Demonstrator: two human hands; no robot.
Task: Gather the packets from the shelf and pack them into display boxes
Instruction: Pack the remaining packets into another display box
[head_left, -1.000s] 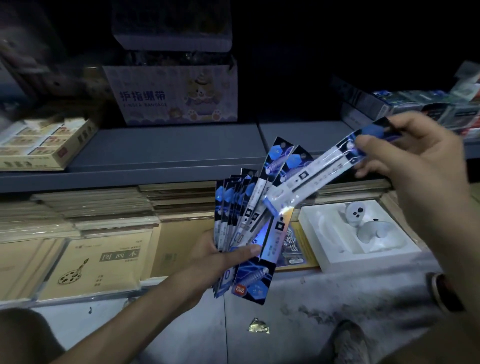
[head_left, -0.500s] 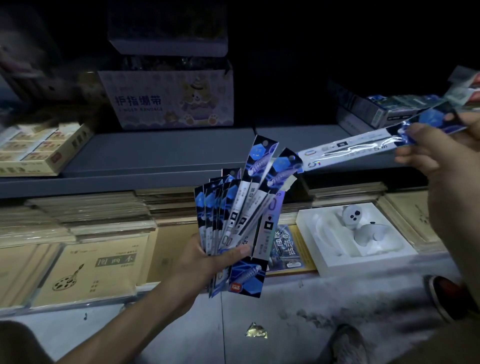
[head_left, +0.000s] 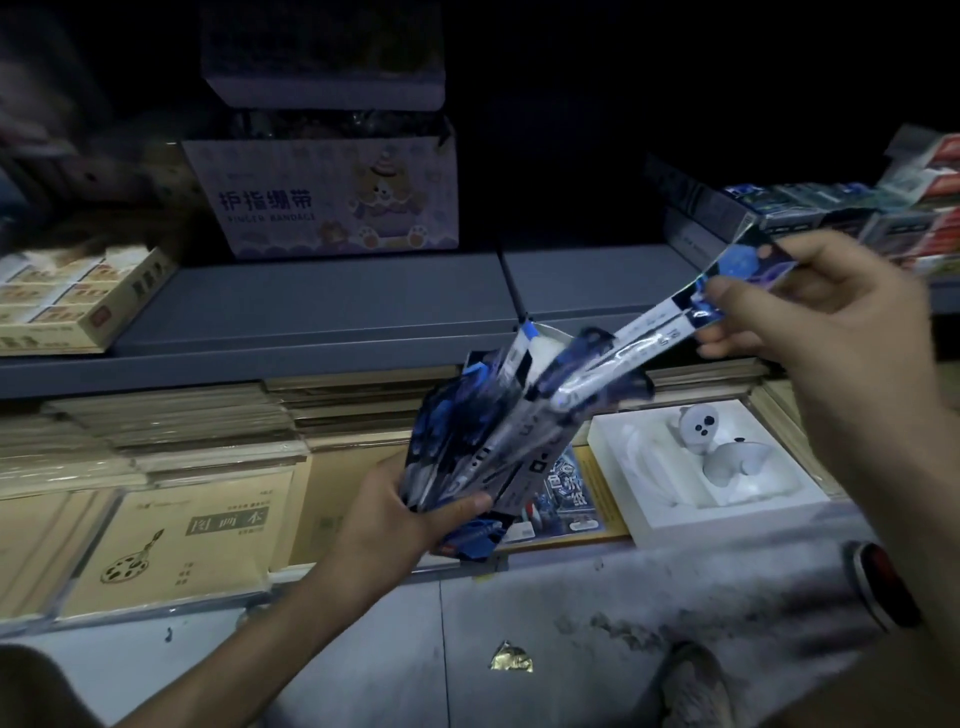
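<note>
My left hand (head_left: 400, 514) grips the lower end of a fanned bundle of several long blue-and-white packets (head_left: 483, 447), held upright in front of the shelves. My right hand (head_left: 810, 322) pinches the blue top end of one more long packet (head_left: 670, 327). That packet slants down to the left, and its lower end reaches into the top of the bundle. More packets lie in display boxes (head_left: 753, 208) on the grey shelf (head_left: 332, 306) at the right.
A finger-bandage carton (head_left: 322, 197) stands at the back of the shelf, a yellow box (head_left: 67, 301) at its left. Below lie stacks of tan sketchbooks (head_left: 176, 530) and a white tray with a small figure (head_left: 696, 457). A foil scrap (head_left: 511, 662) lies on the floor.
My right hand brought its packet from far right back down and left until its lower end met the bundle. The left hand's bundle shifted slightly right and its fan closed up.
</note>
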